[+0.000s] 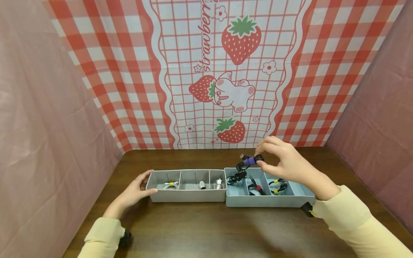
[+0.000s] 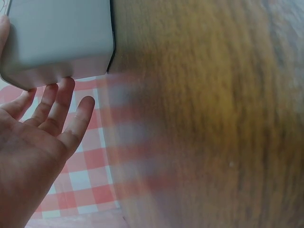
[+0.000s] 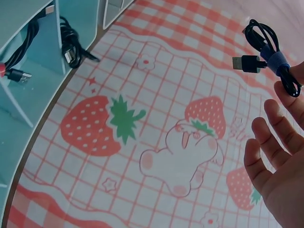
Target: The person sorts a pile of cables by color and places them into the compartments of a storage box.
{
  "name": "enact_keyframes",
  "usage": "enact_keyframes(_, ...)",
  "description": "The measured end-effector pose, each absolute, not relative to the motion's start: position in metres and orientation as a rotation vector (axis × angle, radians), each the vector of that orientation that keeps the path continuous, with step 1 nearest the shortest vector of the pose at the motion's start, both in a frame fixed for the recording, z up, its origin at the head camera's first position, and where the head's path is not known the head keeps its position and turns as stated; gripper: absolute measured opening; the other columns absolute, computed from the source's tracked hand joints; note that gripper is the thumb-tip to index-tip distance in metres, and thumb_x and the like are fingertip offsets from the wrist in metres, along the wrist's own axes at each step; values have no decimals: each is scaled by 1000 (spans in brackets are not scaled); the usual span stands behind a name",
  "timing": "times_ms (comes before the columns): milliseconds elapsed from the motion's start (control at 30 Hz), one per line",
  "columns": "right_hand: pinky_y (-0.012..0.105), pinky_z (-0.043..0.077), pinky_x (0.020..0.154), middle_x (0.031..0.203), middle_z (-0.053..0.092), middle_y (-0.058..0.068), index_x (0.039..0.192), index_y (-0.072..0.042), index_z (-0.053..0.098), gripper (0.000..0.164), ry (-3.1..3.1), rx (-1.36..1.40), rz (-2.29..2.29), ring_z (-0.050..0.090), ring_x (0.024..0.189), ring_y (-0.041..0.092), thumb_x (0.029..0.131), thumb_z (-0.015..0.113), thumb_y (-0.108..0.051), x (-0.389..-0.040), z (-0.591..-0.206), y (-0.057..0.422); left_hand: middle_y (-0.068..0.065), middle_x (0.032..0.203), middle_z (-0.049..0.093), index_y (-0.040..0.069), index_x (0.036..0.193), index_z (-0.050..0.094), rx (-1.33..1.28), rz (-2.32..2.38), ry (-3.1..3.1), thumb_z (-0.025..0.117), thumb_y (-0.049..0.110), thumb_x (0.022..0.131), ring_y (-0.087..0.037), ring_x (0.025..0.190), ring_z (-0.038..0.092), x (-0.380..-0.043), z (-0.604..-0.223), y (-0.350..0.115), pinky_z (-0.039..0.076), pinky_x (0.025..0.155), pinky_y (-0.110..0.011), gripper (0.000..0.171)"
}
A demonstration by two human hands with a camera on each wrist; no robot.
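Note:
My right hand [image 1: 284,161] pinches a bundled black USB cable [image 1: 258,158] between thumb and fingertips, above the light-blue divided box [image 1: 267,202]. A purple strap [image 3: 278,62] wraps the bundle, and its USB plug [image 3: 246,63] sticks out sideways. My left hand [image 1: 137,189] grips the left end of the grey divided box [image 1: 187,196], thumb along the front and fingers at the end wall. Below the held cable, another black cable [image 1: 237,178] lies in the blue box's left compartment. Beside it are a red-tied black cable [image 1: 257,189] and a yellow-tied one [image 1: 279,186].
The two boxes stand end to end on the brown wooden table [image 1: 193,229]. Inside the grey one are a white cable with a yellow tie [image 1: 172,185], a small white striped item [image 1: 202,185] and a white piece [image 1: 218,183]. A strawberry-print cloth [image 1: 219,89] hangs behind.

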State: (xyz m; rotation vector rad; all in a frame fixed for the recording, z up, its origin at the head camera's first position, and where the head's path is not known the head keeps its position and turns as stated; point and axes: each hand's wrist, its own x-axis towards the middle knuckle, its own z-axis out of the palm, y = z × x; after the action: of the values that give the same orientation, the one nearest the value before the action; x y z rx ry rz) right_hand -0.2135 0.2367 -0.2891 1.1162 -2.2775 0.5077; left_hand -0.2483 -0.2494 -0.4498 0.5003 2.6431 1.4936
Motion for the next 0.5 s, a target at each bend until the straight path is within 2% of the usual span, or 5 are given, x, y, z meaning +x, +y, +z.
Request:
enact_keyframes(200, 15, 43, 79, 99, 58, -8, 95, -18, 64, 29, -2247, 1090, 533, 51, 91, 3, 70, 76, -9, -212, -295, 251, -27, 131, 43, -2, 144, 29, 506, 1505, 2641, 72, 16, 84, -38, 113, 50, -249, -451, -250, 48, 82, -25, 76)
enact_keyframes(500, 14, 41, 79, 99, 58, -10, 96, -21, 65, 34, -2257, 1000, 569, 49, 91, 2, 69, 78, -5, -209, -305, 272, -27, 132, 43, -2, 144, 29, 504, 1492, 2648, 72, 16, 84, -39, 114, 50, -247, -448, -249, 48, 81, -24, 76)
